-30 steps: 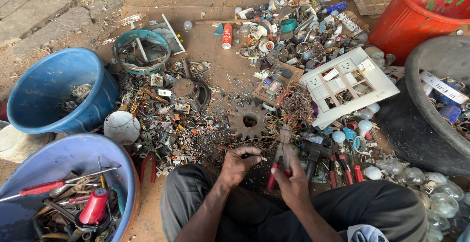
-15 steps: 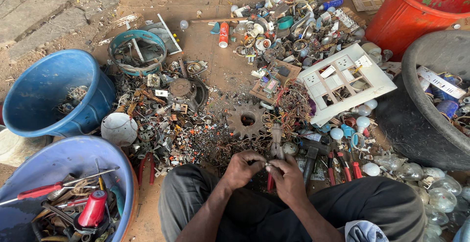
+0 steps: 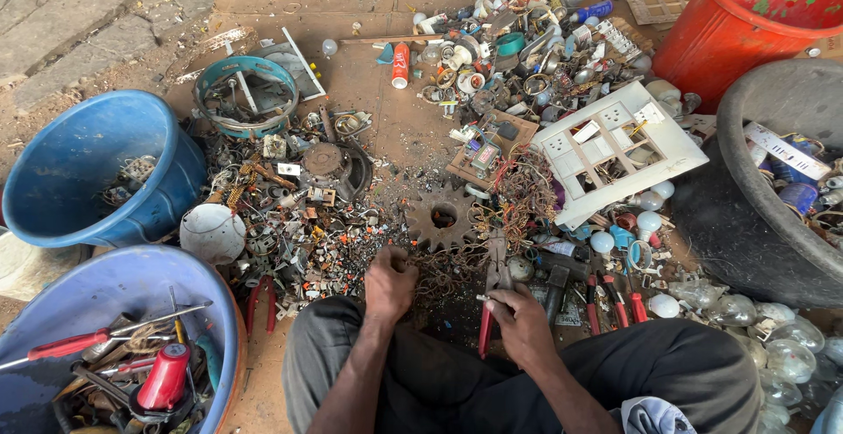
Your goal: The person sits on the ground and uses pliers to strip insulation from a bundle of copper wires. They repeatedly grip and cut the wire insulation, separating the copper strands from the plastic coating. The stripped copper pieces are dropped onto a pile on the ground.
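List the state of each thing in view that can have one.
Pliers: held in right hand, red handles down.
Left hand: closed on wire scraps.
Blue bucket: upright, nearly empty.
Blue basin: holds tools.
Rusty gear: lying flat.
White switch plate: flat, slots empty.

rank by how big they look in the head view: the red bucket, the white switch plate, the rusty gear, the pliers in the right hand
1. red bucket, though the frame cuts it off
2. white switch plate
3. rusty gear and pliers: too close to rank, as the right hand covers part of the pliers
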